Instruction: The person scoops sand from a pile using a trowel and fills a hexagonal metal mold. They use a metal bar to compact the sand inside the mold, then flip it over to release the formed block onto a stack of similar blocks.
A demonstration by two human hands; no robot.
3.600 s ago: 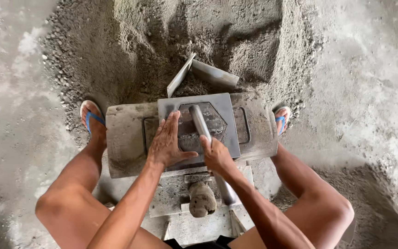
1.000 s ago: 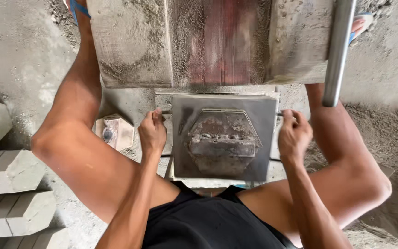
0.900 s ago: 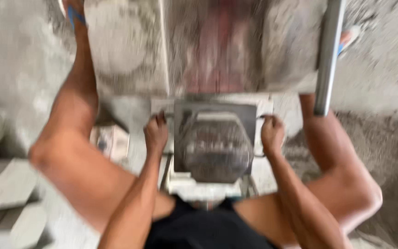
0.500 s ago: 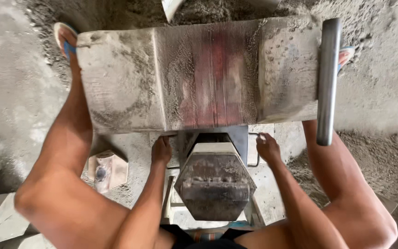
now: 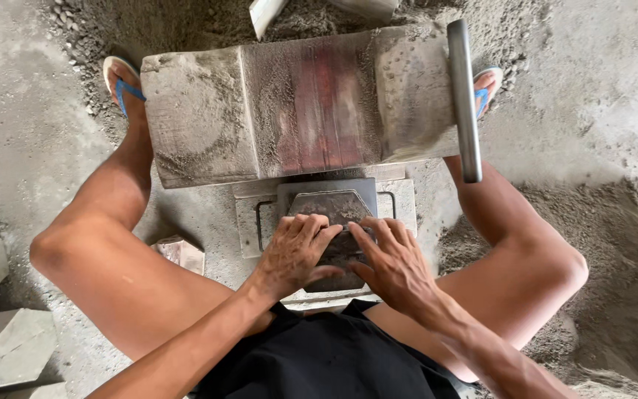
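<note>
Both hands lie flat, fingers spread, on the dark hexagonal mould and grip nothing: the left hand covers its left half, the right hand its right half, and the fingertips nearly meet over the middle. The mould sits in a grey metal frame on the ground between the person's knees, just below the raised lid.

That lid, a wide slab crusted with cement and rubbed red down its middle, hides the far end of the mould and frame. A steel handle bar runs along its right edge. Beyond it lies a heap of grey mix with a pale scoop stuck in at the top edge. A foot in a blue sandal shows at each upper corner of the lid. Grey finished blocks sit at the left edge, and a small crumpled packet lies beside the left thigh.

Half a second ago the hands were apart, one on each side of the mould at the frame's edges; now both have come onto its top. The lid stands open as before, and the view has tipped slightly downward.
</note>
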